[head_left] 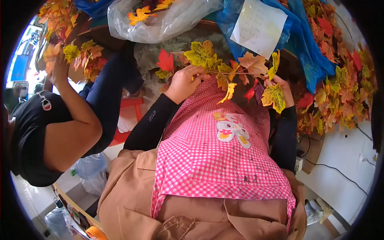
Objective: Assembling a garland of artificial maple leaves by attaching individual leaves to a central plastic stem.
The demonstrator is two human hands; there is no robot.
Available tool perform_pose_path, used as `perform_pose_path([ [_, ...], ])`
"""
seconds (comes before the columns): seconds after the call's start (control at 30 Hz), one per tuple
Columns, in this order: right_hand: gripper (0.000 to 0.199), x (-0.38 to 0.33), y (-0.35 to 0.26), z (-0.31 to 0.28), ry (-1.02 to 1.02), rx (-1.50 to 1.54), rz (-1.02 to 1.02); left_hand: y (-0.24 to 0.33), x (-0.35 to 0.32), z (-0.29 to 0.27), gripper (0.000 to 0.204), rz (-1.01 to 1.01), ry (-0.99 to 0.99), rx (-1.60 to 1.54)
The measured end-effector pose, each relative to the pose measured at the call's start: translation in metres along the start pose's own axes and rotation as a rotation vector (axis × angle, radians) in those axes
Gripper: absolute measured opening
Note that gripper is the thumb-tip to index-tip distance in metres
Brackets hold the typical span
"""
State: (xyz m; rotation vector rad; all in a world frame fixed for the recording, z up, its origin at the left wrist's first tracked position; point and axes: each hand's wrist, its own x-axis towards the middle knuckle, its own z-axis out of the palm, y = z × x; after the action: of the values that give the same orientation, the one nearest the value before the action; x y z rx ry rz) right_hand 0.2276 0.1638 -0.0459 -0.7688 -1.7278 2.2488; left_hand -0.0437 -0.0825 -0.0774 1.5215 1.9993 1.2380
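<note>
A garland of artificial maple leaves (253, 64), in yellow-green, orange, red and dark purple, stretches across my lap between my two hands. My left hand (186, 84) pinches its thin stem, thumb and forefinger together, just below a large yellow-green leaf (201, 54). A red leaf (165, 60) sticks out beyond that hand. At the other end, my right hand (283, 89) is closed on the garland, its fingertips partly hidden behind a yellow leaf (274, 97). Beneath the garland lies my pink checked apron (200, 156).
Clear plastic bag (160, 28) with leaves and blue bags (310, 60) line the far table edge, a handwritten paper (259, 28) on top. Leaf garlands (340, 96) hang thickly at right. On the left, another person (72, 140) handles leaves beside a red stool (130, 118). Cables (336, 170) run at right.
</note>
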Motion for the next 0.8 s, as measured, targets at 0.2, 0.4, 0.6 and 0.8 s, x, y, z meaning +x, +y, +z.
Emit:
perform_pose_path([
  [0.2, 0.030, -0.001, -0.001, 0.004, 0.022, -0.023, -0.034, -0.010, 0.013, 0.016, 0.021, 0.023, 0.134, 0.208],
  [0.4, 0.031, 0.004, 0.012, -0.008, -0.035, 0.166, -0.042, -0.008, 0.023, 0.023, 0.017, 0.034, 0.012, 0.266],
  [0.6, 0.027, 0.008, 0.012, 0.006, 0.014, 0.230, 0.059, 0.000, 0.018, 0.024, 0.018, -0.258, 0.283, -0.006],
  [0.8, 0.027, 0.015, 0.003, 0.025, 0.010, 0.274, 0.024, 0.005, 0.010, 0.020, 0.018, -0.250, 0.277, 0.103],
])
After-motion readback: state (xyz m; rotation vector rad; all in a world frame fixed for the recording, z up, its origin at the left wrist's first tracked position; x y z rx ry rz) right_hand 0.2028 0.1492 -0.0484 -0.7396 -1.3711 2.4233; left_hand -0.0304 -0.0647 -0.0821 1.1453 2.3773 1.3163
